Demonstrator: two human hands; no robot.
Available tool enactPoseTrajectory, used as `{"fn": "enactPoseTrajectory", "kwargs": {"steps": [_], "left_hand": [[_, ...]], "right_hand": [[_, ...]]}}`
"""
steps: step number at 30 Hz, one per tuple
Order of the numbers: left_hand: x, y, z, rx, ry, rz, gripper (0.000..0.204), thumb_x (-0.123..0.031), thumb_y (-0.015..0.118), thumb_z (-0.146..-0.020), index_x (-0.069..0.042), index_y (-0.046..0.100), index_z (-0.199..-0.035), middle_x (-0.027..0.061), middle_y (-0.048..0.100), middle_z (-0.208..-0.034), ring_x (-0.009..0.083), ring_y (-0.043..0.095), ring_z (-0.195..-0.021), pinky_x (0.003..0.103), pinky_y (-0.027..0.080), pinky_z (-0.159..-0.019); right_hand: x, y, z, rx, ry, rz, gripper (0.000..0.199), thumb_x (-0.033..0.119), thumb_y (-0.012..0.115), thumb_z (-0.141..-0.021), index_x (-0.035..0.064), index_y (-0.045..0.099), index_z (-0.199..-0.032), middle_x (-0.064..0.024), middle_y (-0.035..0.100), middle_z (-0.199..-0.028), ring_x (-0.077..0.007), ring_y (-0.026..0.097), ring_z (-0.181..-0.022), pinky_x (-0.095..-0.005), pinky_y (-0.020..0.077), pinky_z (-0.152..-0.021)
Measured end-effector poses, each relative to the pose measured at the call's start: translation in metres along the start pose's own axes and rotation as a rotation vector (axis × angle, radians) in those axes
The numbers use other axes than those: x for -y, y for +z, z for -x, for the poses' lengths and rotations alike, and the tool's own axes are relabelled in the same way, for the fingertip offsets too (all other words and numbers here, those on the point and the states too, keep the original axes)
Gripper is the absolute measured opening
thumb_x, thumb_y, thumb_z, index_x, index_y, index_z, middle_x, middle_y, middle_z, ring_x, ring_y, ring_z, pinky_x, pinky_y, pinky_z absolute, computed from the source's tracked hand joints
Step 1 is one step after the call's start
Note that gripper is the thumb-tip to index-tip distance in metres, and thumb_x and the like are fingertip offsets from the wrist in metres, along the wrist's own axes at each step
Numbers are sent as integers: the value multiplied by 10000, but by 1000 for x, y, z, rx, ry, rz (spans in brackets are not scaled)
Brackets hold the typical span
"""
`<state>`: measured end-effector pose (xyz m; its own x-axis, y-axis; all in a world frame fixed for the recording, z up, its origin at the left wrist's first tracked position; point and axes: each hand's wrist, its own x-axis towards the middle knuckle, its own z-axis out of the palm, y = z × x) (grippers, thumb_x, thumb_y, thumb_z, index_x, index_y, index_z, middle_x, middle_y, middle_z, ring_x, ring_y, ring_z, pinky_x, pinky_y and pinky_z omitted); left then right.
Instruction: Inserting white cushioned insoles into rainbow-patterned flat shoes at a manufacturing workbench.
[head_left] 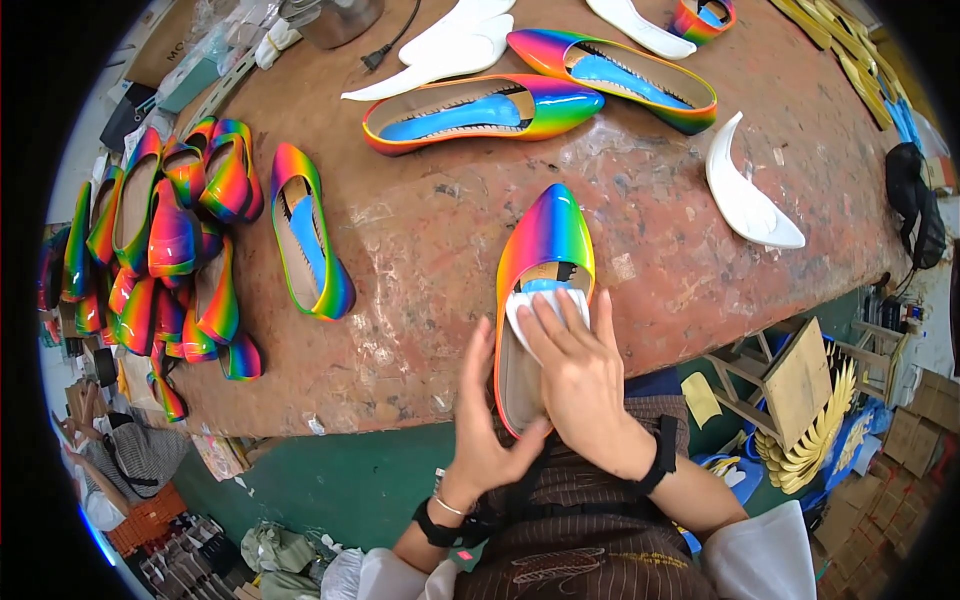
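A pointed flat shoe (548,235) in glossy rainbow colours lies in front of me, toe pointing away. Along its left side and heel rests my left hand (487,435), fingers stretched up the edge and thumb at the heel, holding it. My right hand (580,375) reaches over the opening and presses a white curved piece (524,312) into the shoe with its fingers. Part of that piece is hidden under the fingers. A blue lining patch (545,284) shows just beyond it. Similar white curved pieces lie on the table, one (745,190) at the right.
Two rainbow shoes (455,132) lie across the far side of the worn brown table (420,250); another shoe (292,245) stands left. A pile of rainbow shoes (170,235) fills the left end. Further white pieces (465,45) and a black plug (375,57) lie at the back.
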<state>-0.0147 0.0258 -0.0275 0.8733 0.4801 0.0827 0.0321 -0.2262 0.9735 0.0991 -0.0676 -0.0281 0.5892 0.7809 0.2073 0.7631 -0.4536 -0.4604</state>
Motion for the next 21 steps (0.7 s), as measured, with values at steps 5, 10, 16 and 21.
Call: {"fn": "enactPoseTrajectory", "kwargs": {"steps": [5, 10, 16, 21], "left_hand": [[30, 25, 25, -58, 63, -343, 1256, -329, 891, -698, 23, 33, -1545, 345, 238, -1553, 457, 325, -1433, 640, 79, -1178], [45, 32, 23, -165, 159, -504, 1252, -399, 855, -724, 16, 10, -1550, 341, 289, -1538, 452, 394, -1401, 679, 27, -1159], [40, 30, 23, -124, 123, -598, 1258, -463, 836, -732, 64, 27, -1538, 334, 296, -1542, 459, 401, -1390, 689, 13, -1151], [42, 31, 21, -135, 128, -553, 1160, -337, 798, -782, 97, 22, -1528, 329, 301, -1545, 456, 348, -1427, 684, 25, -1155]], "right_hand": [[-12, -4, -48, 152, 95, -156, 476, -22, 575, -781, -48, 589, -1256, -234, 642, -1172, -443, 558, -1217, -576, 254, -1166], [2, -5, -37, 257, -6, 231, 550, 84, 520, -856, -192, 455, -1326, -365, 483, -1381, -434, 455, -1359, -560, 275, -1166], [-1, -10, -65, 458, 173, 131, 586, 87, 547, -832, -189, 441, -1337, -343, 533, -1327, -437, 504, -1309, -592, 227, -1172], [18, -19, -53, 225, -70, 232, 601, 82, 546, -818, -231, 417, -1314, -414, 503, -1298, -519, 464, -1300, -623, 201, -1166]]}}
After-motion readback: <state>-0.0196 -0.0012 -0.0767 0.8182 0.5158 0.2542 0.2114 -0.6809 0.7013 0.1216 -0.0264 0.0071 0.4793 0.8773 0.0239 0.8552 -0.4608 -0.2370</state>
